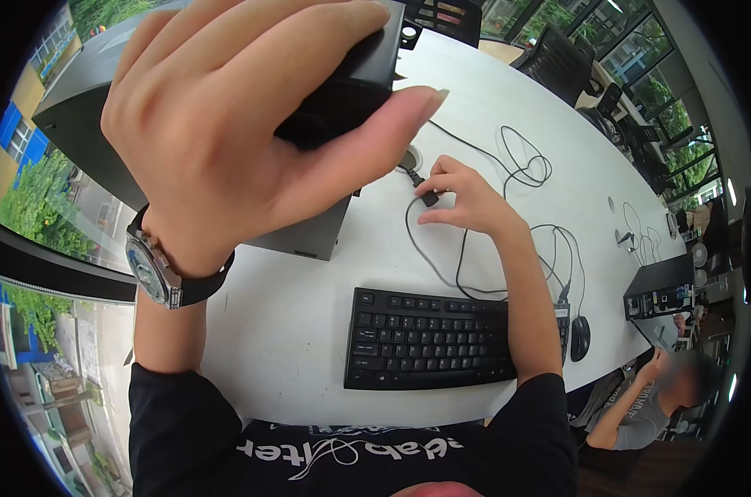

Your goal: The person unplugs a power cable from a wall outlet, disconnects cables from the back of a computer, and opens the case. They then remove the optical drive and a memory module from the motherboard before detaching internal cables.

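Observation:
My left hand (235, 116), with a watch on its wrist, is raised close to the camera. Its fingers and thumb wrap round a glossy black box-shaped object (342, 99) whose exact kind I cannot make out. Behind this hand stands a large dark computer case or panel (81, 124), partly hidden. Over the white table (284, 331), my right hand (471, 199) pinches a black cable plug (430, 199) between thumb and fingers. The plug's cable runs near a round hole (412, 157) in the tabletop.
A black keyboard (429, 340) lies under my right forearm, with a black mouse (581, 338) to its right. Loose cables (524, 166) curl across the table. A computer tower (661, 290) stands at the right, near another person (653, 406). Office chairs (553, 62) are at the far side.

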The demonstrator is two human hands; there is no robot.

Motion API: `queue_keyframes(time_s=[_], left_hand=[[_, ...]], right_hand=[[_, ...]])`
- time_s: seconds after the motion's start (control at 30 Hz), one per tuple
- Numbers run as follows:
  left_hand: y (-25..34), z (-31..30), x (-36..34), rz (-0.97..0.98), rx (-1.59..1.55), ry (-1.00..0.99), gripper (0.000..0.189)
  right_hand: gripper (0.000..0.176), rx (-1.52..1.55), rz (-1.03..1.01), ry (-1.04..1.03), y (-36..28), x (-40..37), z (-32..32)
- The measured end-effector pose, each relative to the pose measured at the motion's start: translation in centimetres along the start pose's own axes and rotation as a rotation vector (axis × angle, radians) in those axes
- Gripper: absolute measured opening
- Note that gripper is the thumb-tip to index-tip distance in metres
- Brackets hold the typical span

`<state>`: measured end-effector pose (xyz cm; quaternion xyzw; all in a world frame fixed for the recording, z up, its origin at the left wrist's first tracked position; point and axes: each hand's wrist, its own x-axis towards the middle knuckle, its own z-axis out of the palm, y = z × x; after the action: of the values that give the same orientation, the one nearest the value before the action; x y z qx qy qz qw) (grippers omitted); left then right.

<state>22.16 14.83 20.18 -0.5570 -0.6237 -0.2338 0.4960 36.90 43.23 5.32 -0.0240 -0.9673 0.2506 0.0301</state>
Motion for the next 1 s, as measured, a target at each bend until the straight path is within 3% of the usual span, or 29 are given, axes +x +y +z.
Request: queue_keyframes(time_s=[0.07,0.27,0.57,0.8,1.0], left_hand=[[0.0,0.1,-0.1,-0.009,-0.014,0.011,0.036],[0.0,0.0,-0.1,-0.003,-0.024,0.001,0.036],[-0.1,0.0,0.0,0.013,-0.010,0.001,0.035],[0.1,0.0,0.1,0.007,-0.007,0.005,0.034],[0.1,0.0,0.2,0.000,-0.007,0.009,0.033]], right_hand=[[0.027,0.019,-0.077,0.056,0.5,-0.1,0.4],[0.010,0.131,-0.016,0.072,0.6,0.4,0.8],[0.015,0.225,0.144,0.252,1.1,1.3,2.3],[0.013,0.259,0.247,0.242,1.2,1.6,2.6],[0.014,-0.080,-0.086,0.307,1.7,1.3,2.9]])
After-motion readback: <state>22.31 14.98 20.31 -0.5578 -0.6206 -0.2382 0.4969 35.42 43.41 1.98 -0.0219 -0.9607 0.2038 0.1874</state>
